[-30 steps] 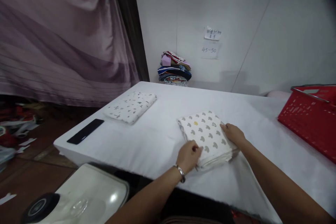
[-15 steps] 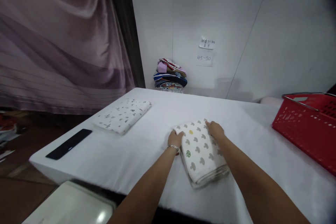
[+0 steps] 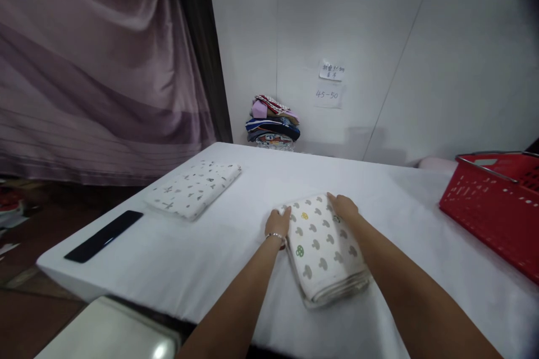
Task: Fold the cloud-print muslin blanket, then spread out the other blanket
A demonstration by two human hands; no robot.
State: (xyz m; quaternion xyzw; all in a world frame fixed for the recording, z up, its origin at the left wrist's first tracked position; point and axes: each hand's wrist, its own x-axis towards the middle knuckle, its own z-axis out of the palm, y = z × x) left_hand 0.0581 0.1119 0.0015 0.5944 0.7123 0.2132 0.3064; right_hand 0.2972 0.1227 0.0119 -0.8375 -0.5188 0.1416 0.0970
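Note:
A folded white cloth with a mushroom print lies on the white-covered table in front of me, its layered folds facing me. My left hand grips its far left corner, thumb on top and the other fingers tucked out of sight. At the far right corner, my right hand holds the edge, with its fingers partly hidden by the hand itself. Further left lies a second folded white cloth with a small grey leaf-like print, apart from both hands.
A dark flat slab like a phone lies near the table's left edge. On the right stands a red plastic basket. Folded fabrics are stacked beyond the table by the wall. A pale glossy surface is below at left.
Both hands keep their hold on the mushroom-print cloth, which stays nearly in place. The view has shifted slightly.

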